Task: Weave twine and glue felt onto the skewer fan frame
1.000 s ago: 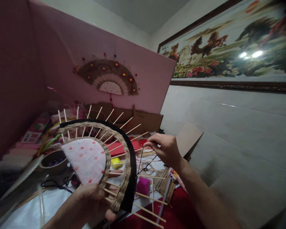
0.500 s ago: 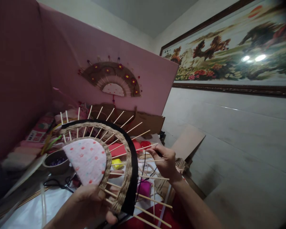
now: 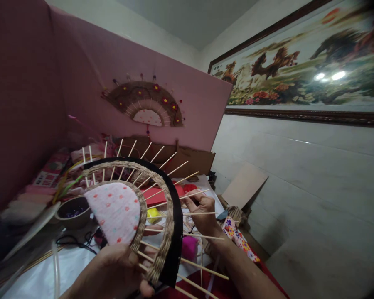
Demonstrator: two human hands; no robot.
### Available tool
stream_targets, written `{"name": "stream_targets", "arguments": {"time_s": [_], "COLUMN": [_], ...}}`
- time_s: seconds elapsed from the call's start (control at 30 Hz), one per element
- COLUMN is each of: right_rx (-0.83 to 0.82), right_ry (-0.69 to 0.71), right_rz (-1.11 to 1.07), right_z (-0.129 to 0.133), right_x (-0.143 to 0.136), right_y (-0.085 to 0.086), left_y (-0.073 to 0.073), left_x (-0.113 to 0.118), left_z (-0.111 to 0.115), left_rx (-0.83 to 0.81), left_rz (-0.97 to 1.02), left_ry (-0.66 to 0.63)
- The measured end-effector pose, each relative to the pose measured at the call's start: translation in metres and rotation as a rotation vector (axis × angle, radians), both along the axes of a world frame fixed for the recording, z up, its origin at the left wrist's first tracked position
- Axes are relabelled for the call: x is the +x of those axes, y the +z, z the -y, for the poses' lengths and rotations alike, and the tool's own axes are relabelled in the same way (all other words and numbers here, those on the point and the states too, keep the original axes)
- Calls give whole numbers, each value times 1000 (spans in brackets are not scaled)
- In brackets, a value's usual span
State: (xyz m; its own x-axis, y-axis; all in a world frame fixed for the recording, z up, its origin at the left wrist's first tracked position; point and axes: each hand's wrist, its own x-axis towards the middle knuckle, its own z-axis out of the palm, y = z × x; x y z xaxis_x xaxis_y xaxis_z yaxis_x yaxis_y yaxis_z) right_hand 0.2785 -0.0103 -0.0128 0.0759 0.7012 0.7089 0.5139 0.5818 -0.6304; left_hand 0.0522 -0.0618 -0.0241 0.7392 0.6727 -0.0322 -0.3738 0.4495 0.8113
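A half-round woven fan [image 3: 166, 224] with thin wooden sticks spreading from it is held up in front of me. A white cloth piece with small red prints [image 3: 115, 211] covers its centre; a tan twine band and a black cord band [image 3: 175, 207] curve across the sticks. My left hand [image 3: 112, 265] grips the fan at its lower edge, the thumb in front and fingers behind the sticks. Among the right-hand sticks, just outside the black band, my right hand [image 3: 202, 211] pinches the black cord; the fingertips are partly hidden behind a stick.
A finished-looking fan with flowers [image 3: 156, 95] hangs on the pink board [image 3: 199, 108]. Below are a bowl of dark beads [image 3: 75, 211], a yellow lump [image 3: 153, 214], a magenta lump [image 3: 189, 248] and red sheets. A cardboard piece [image 3: 244, 185] leans by the wall.
My right hand has moved left and slightly down, closer to the black band. The cord that hung from it is less visible. The fan has shifted slightly right.
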Motion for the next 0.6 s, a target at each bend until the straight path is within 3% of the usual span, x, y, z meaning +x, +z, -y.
{"name": "stream_targets", "arguments": {"time_s": [0.33, 0.6], "right_rx": [-255, -411], "right_ry": [147, 323], "right_rz": [-253, -421], "right_z": [0, 6], "right_x": [-17, -32], "right_y": [-15, -30], "left_y": [-8, 13], "left_x": [1, -1], "left_z": [-2, -1], "left_rx": [-17, -286], "left_rz": [43, 71], "left_ry": [85, 142]}}
